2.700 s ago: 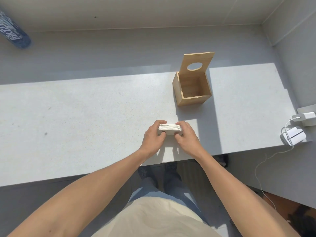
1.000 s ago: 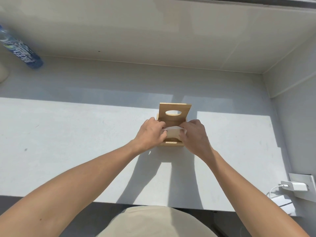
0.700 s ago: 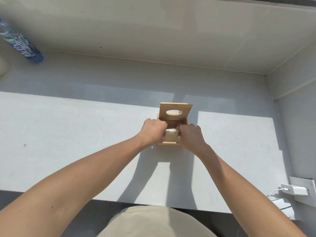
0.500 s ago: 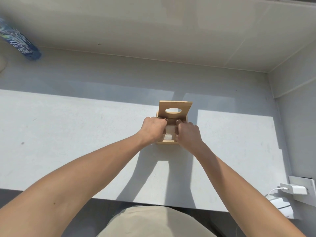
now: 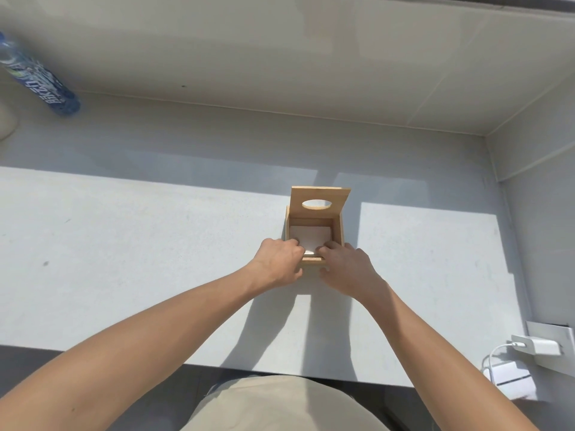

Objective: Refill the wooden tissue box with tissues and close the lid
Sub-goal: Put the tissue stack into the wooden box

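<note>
The wooden tissue box (image 5: 338, 234) stands on the grey counter with its lid (image 5: 320, 197) hinged upright at the back, the oval hole facing me. A flat white stack of tissues (image 5: 309, 236) lies inside on the bottom. My left hand (image 5: 280, 264) and my right hand (image 5: 347, 267) are at the box's front wall. Their fingertips reach over the rim onto the near edge of the stack, while the thumbs stay outside the front wall. Neither hand lifts anything.
A blue-labelled bottle (image 5: 40, 85) lies at the far left by the back wall. A white charger (image 5: 538, 346) with its cable and a white block (image 5: 510, 379) sit at the right edge. The counter's front edge (image 5: 186, 362) runs just ahead of my body.
I carried the tissue stack from the counter's front into the box and pushed it down. My hands have since drawn back to the front rim, with the stack lying on the bottom.
</note>
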